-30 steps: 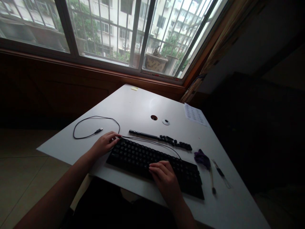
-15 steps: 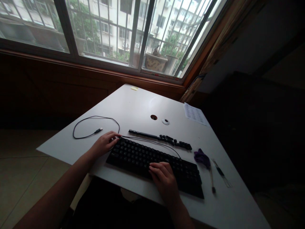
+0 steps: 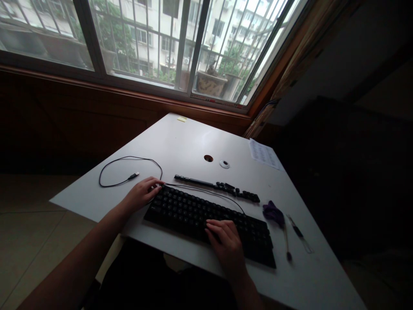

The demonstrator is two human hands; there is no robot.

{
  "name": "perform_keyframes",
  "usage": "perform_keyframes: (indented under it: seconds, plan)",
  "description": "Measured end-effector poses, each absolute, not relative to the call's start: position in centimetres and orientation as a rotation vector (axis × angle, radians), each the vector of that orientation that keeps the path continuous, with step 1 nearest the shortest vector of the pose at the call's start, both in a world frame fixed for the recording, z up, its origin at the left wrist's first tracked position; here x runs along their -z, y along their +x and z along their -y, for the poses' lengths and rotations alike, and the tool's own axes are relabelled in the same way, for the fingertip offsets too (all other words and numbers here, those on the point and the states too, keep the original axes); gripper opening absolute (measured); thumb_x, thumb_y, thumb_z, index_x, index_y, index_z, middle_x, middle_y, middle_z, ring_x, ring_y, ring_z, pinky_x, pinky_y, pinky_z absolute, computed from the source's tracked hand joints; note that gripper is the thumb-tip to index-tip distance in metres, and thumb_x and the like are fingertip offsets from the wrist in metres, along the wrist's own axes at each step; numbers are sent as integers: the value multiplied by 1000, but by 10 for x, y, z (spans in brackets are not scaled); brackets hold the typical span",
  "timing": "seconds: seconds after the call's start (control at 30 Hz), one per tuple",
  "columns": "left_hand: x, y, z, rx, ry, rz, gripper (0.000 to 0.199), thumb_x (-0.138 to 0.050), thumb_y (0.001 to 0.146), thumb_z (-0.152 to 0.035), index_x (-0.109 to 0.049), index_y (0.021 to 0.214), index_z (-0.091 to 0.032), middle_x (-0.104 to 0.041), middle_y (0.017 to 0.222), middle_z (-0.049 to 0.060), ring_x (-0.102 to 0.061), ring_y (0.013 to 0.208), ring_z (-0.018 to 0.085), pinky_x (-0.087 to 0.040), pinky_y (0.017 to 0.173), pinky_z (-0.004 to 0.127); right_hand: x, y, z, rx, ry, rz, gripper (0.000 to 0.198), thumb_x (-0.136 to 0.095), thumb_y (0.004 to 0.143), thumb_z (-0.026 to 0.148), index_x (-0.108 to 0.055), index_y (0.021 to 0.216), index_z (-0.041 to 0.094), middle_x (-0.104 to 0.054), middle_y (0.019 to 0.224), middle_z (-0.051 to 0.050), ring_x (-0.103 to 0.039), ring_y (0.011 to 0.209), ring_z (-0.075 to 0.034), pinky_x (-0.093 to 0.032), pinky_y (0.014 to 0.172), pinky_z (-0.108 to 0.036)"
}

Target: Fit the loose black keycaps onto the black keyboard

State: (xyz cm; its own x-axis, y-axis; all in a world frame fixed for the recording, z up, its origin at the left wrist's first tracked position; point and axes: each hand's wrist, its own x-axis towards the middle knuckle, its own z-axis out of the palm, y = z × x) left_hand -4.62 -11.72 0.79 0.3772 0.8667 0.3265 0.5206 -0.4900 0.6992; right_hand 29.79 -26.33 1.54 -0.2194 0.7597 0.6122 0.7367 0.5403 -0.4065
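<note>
A black keyboard (image 3: 185,211) lies at a slant near the desk's front edge. At its far left corner rests my left hand (image 3: 143,194), closed over the corner with the fingertips by the cable. My right hand (image 3: 226,241) is over the lower middle of the keys, thumb and fingers drawn together; whatever they may hold is hidden. Behind the keyboard lies a row of loose black keycaps (image 3: 200,183), including a long space bar. A black USB cable (image 3: 101,172) runs from the keyboard's back and loops on the left.
To the right are a purple cloth (image 3: 273,213), a brush (image 3: 287,245) and a wire-ended tool (image 3: 300,233). Farther back are a hole (image 3: 208,158) in the white desk (image 3: 180,142), its round cover (image 3: 224,164), a printed sheet (image 3: 263,154) and a yellow note (image 3: 181,119).
My right hand has shifted slightly right across the keys. The left hand and the keyboard stay where they were.
</note>
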Motion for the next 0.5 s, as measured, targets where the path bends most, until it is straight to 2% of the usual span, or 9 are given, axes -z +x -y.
perform_keyframes:
  seconds: [0.5]
  plan:
    - [-6,-47,116,-929,2176,-1198,30,-51,104,-40,-71,119,-23,-71,116,7,-69,104,22,-53,90,32,-17,291,262,125,-1128,2079,24,-67,95,9,-71,113,24,-78,107,-6,-68,91,-20,-60,82,-38]
